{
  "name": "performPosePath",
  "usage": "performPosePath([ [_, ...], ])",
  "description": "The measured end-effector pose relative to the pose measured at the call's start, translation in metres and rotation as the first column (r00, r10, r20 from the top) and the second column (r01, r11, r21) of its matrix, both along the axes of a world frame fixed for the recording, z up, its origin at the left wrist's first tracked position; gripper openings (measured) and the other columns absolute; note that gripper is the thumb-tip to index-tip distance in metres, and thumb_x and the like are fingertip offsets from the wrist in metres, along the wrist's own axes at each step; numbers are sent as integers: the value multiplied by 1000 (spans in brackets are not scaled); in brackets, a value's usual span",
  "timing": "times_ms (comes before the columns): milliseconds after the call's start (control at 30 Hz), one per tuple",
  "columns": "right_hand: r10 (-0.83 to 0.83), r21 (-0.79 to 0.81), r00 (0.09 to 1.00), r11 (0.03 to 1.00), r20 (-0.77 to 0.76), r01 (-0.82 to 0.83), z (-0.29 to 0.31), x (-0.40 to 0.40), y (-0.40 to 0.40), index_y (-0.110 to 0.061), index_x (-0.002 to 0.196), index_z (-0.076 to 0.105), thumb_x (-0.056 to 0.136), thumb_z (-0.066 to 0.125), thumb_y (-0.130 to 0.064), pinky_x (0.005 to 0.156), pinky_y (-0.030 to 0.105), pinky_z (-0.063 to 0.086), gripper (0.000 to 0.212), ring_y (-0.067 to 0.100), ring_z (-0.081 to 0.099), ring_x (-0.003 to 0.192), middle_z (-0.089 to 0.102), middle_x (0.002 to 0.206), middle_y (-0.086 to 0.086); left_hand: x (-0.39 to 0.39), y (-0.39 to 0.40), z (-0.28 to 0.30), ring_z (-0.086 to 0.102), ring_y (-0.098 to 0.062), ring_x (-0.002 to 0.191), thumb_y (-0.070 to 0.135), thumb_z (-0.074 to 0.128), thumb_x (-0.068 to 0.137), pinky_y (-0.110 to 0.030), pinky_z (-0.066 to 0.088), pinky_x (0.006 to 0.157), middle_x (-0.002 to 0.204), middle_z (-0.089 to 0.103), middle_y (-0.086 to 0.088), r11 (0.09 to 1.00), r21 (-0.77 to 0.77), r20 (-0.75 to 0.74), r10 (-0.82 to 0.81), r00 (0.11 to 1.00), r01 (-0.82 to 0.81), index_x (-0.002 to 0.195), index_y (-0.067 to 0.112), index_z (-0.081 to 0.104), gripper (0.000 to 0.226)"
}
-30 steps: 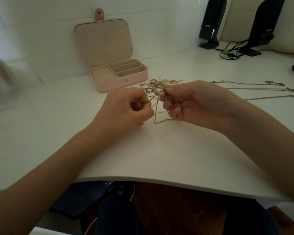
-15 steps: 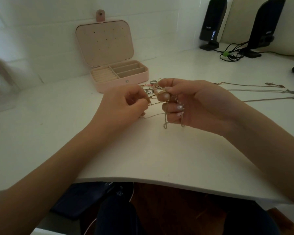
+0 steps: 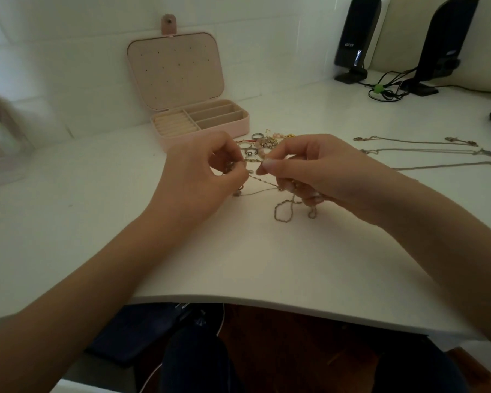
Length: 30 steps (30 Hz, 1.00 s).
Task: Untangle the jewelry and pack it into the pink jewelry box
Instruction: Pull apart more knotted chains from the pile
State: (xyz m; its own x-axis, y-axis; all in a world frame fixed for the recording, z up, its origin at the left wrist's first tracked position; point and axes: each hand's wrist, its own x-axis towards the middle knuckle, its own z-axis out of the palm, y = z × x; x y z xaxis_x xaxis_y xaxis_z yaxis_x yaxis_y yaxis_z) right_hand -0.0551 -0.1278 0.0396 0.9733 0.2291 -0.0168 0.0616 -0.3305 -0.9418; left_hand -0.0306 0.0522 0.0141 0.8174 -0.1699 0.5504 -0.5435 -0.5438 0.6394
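Working: both hands pull at a knot of fine chains just above the desk [image 3: 267, 265], near its middle and a little back from the near edge.
Left hand [image 3: 199, 177]: fingers curled, thumb and fingertips pinching one end of the tangled chains [image 3: 262, 181]; a short length runs taut across to the other hand.
Right hand [image 3: 309, 171]: thumb and forefinger pinched on the same strand, the lower fingers curled round more chain, from which thin loops [image 3: 282, 212] hang down to the desk.
Pink jewelry box [image 3: 204, 129]: open toward the far edge, left of centre, lid [image 3: 175, 70] upright against the wall; its compartments look empty.
Done: three necklaces [image 3: 425, 151] lie straight and parallel, well apart toward the right edge, which I judge to be already freed.
Left: the knot in hand, then the small pile of rings and beaded pieces [image 3: 262, 144] just in front of the box, then all the packing; I judge the task under halfway.
Materials: the chains are thin metal links, pale gold or silver in this dim light, limp and quick to snag; the rings are small hard bands.
Box: rounded corners, smooth pink shell, matte beige lining, ribbed ring rolls on the left, long slots on the right, small holes in the lid panel, a snap tab on top.
Desk: smooth, white, matte, with a curved near edge.
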Motion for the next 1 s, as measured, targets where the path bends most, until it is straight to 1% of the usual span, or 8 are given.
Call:
performPosePath([
  [133,116,148,992,983,-41,-109,1,-2,2,-3,98,65,93,59,-25,43,20,19,23,7,27,41,44,53,-4,-1,-2,0,65,-3,70,12,73,77,-24,56,63,80,62,8,999,18,-61,-50,997,51,83,13,62,13],
  [233,156,127,985,981,-67,-147,1,-3,3,-12,91,65,92,59,-24,47,26,12,13,7,23,41,41,52,-6,0,-1,2,64,-2,71,14,76,76,-20,54,58,81,62,4,999,-9,-21,-42,999,42,86,9,59,21],
  [367,101,76,986,993,-135,-91,0,-1,2,-11,108,67,95,57,-29,44,22,10,25,7,19,42,28,48,-8,1,0,0,66,-4,69,5,74,80,-11,50,61,75,68,4,999,-32,-42,-42,998,40,80,9,67,8],
  [500,-81,78,993,993,-89,88,-2,3,-1,-16,90,71,94,58,-29,41,19,22,19,7,31,45,38,51,-8,5,1,1,69,-15,71,2,67,82,-22,57,71,73,71,-1,990,-139,-141,-54,989,34,77,11,68,11],
  [600,-176,89,984,980,-17,177,-3,5,-3,-17,75,68,91,62,-33,56,21,39,24,8,52,58,56,61,-7,5,1,5,69,-21,72,-1,62,86,-33,58,80,71,70,-5,951,-290,-272,-193,943,111,74,10,64,16],
  [733,-205,189,979,960,-18,205,-1,6,-1,-16,64,53,91,60,-38,67,22,47,36,7,61,66,65,67,-4,3,-5,11,65,-16,72,-1,40,96,-27,57,73,63,64,0,818,-551,-431,-448,783,164,72,8,53,29],
  [833,-122,366,973,912,-193,187,2,4,1,-15,65,49,93,58,-38,55,21,46,37,12,55,51,56,57,0,2,-9,15,66,-17,67,1,36,97,-26,57,66,61,63,-3,668,-742,-465,-582,667,65,77,8,52,27],
  [1000,30,404,949,909,-315,105,5,4,-6,-18,73,56,94,54,-37,41,18,14,29,4,21,34,51,61,-7,5,-4,18,57,-10,58,5,50,82,-25,56,65,60,54,-2,420,-907,-363,-733,575,-37,74,6,54,9],
])
